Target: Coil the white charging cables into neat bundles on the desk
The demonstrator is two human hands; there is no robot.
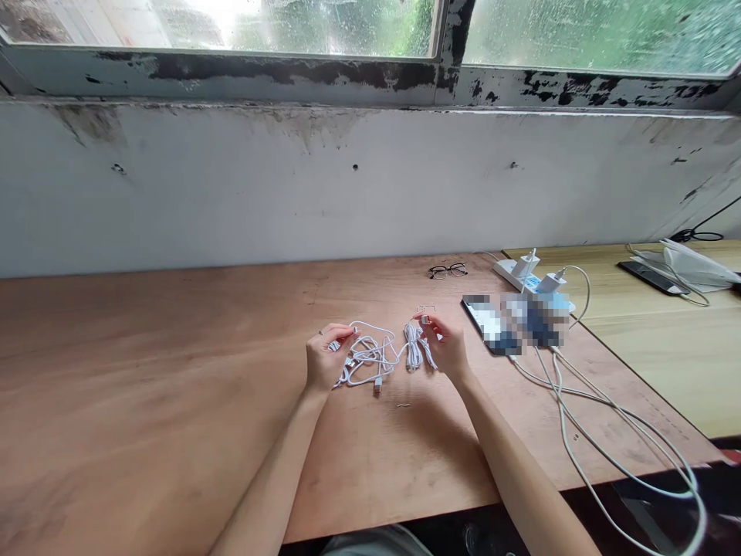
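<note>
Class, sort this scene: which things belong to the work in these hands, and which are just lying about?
In the work:
left hand, holding a white cable end
right hand, holding a plug
loose white cable
bundled white cable

Apparently just lying about:
eyeglasses
phone
power strip
chargers plugged into it

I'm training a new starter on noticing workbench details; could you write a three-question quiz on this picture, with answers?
1. Which lies nearest the wall?
a) phone
b) glasses
c) cable bundle

2. True or false: the left hand and the right hand each pinch a white cable.

3. Fill in: two white ____ sit in the power strip.

Key:
1. b, glasses
2. True
3. chargers
</note>
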